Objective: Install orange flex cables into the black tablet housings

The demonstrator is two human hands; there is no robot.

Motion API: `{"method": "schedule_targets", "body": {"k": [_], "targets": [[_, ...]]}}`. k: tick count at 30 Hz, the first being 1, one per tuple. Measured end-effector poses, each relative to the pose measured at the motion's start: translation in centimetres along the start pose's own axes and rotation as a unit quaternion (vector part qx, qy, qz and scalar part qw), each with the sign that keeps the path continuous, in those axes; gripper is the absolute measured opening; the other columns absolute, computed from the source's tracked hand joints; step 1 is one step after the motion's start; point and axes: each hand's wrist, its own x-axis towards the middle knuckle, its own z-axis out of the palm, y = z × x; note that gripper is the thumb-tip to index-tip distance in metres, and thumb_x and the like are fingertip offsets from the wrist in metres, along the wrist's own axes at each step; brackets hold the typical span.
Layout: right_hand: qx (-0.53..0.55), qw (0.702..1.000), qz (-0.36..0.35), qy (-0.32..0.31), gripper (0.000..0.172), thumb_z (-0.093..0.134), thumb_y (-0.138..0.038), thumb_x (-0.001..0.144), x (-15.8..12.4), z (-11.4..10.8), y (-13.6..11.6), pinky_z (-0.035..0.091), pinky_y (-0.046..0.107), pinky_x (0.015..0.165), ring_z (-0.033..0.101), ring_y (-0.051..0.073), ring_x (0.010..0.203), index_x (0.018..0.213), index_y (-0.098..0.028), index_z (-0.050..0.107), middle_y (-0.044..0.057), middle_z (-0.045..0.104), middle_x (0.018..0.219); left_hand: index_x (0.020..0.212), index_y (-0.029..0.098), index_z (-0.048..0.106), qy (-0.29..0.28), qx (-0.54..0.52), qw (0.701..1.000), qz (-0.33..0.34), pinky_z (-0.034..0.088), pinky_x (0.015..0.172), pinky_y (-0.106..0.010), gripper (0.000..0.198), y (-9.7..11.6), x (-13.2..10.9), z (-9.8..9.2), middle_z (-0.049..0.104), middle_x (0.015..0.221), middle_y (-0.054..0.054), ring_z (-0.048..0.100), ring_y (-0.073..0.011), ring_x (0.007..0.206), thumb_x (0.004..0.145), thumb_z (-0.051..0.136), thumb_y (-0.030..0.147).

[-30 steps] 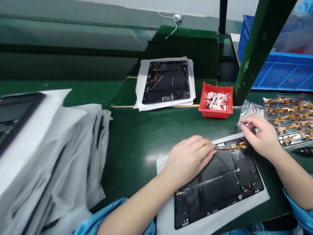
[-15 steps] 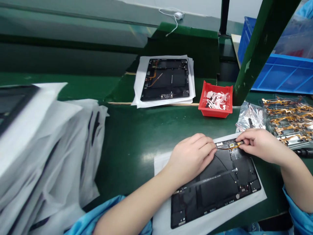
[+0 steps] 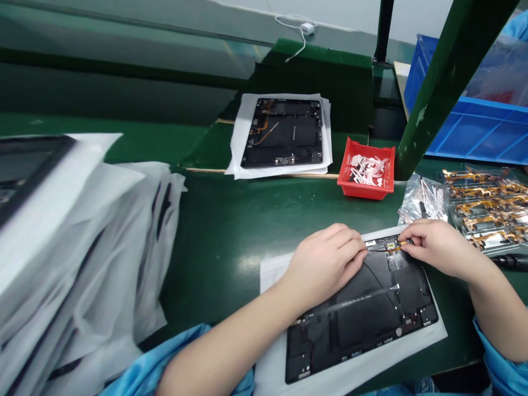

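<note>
An orange flex cable (image 3: 391, 248) lies along the top edge of a black tablet back panel (image 3: 363, 308), set on a white sheet (image 3: 272, 269) on the green counter (image 3: 214, 247). The right hand (image 3: 437, 247) pinches the cable between thumb and fingertips; the left hand (image 3: 324, 267) rests curled at the cable's other end, its grip impossible to tell. Nearby are a red plastic bin (image 3: 363, 190) and a tray of flex cables (image 3: 487, 206)

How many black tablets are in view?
3: one tablet under the left hand, one on the far bench, one atop the white-wrapped stack, which may hide more.
</note>
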Motion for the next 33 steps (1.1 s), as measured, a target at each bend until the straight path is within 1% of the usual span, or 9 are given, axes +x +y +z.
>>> {"method": "schedule_targets", "body": {"k": [6,9,13,15,19,22,25,29,33], "targets": [[0.011,0.999,-0.034,0.003,0.012,0.067,-0.019,0.088,-0.2,0.3,-0.1,0.044,0.027,0.063,0.057,0.013,0.064,0.093,-0.026,0.075,-0.004,0.062,0.071,0.090,0.020,0.072,-0.005,-0.006,1.000,0.006,0.054,0.076,-0.031,0.021,-0.1,-0.1,-0.1,0.074,0.095,-0.002,0.065,-0.0181,0.090,0.099,0.054,0.025],[0.021,0.998,-0.051,0.003,0.012,0.068,-0.020,0.088,-0.2,0.5,-0.4,0.043,0.026,0.063,0.056,0.012,0.064,0.096,-0.026,0.075,-0.005,0.058,0.068,0.090,0.020,0.072,-0.008,-0.018,1.000,-0.007,0.054,0.076,-0.030,0.021,-0.1,-0.1,-0.1,0.075,0.095,-0.002,0.065,-0.0176,0.089,0.099,0.054,0.024],[0.027,0.997,-0.078,0.009,0.017,0.068,-0.020,0.089,-0.2,0.9,-1.0,0.043,0.025,0.063,0.055,0.013,0.065,0.103,-0.026,0.074,-0.006,0.051,0.064,0.090,0.020,0.072,-0.027,-0.038,0.999,-0.028,0.053,0.076,-0.031,0.024,0.0,0.1,-0.3,0.075,0.094,-0.003,0.065,-0.0180,0.089,0.100,0.051,0.025],[0.023,0.996,-0.088,0.013,0.019,0.068,-0.022,0.088,-0.2,1.2,-1.2,0.043,0.026,0.062,0.055,0.013,0.064,0.105,-0.027,0.074,-0.005,0.053,0.066,0.091,0.020,0.073,-0.035,-0.045,0.998,-0.036,0.053,0.076,-0.031,0.025,0.0,0.2,-0.4,0.075,0.094,-0.004,0.065,-0.0183,0.089,0.100,0.050,0.024],[0.012,0.994,-0.103,0.032,0.018,0.068,-0.027,0.090,-0.2,1.8,-1.3,0.045,0.026,0.063,0.059,0.013,0.067,0.106,-0.027,0.075,-0.002,0.060,0.075,0.096,0.021,0.072,-0.046,-0.058,0.996,-0.039,0.053,0.079,-0.031,0.020,-0.1,0.1,-0.6,0.074,0.098,-0.003,0.066,-0.0185,0.092,0.098,0.052,0.023],[-0.002,0.990,-0.132,0.054,0.016,0.066,-0.027,0.092,-0.2,2.3,-1.5,0.047,0.028,0.068,0.063,0.015,0.074,0.106,-0.026,0.074,0.001,0.066,0.083,0.102,0.022,0.071,-0.058,-0.070,0.995,-0.036,0.053,0.082,-0.032,0.017,-0.5,-0.2,-1.0,0.074,0.103,-0.003,0.065,-0.0194,0.096,0.096,0.055,0.023],[-0.026,0.982,-0.168,0.084,0.016,0.062,-0.026,0.095,-0.2,2.7,-1.8,0.049,0.029,0.070,0.065,0.017,0.077,0.106,-0.025,0.074,0.003,0.068,0.085,0.106,0.022,0.069,-0.070,-0.074,0.994,-0.049,0.052,0.084,-0.033,0.016,-1.0,-0.5,-1.7,0.074,0.107,-0.003,0.064,-0.0206,0.099,0.093,0.059,0.022],[-0.058,0.970,-0.206,0.117,0.015,0.061,-0.024,0.096,0.0,3.4,-2.2,0.048,0.031,0.069,0.063,0.017,0.074,0.104,-0.024,0.073,0.003,0.067,0.083,0.100,0.022,0.070,-0.089,-0.036,0.994,-0.044,0.051,0.082,-0.033,0.011,-1.5,-0.9,-2.4,0.074,0.107,-0.001,0.065,-0.0204,0.098,0.093,0.062,0.025],[-0.075,0.964,-0.224,0.121,0.012,0.063,-0.024,0.096,0.3,4.0,-2.2,0.047,0.033,0.070,0.063,0.017,0.075,0.103,-0.023,0.073,0.003,0.068,0.083,0.094,0.019,0.071,-0.088,0.017,0.996,-0.030,0.049,0.074,-0.034,0.011,-1.2,-1.4,-2.4,0.075,0.098,0.000,0.065,-0.0198,0.091,0.094,0.064,0.027]]}}
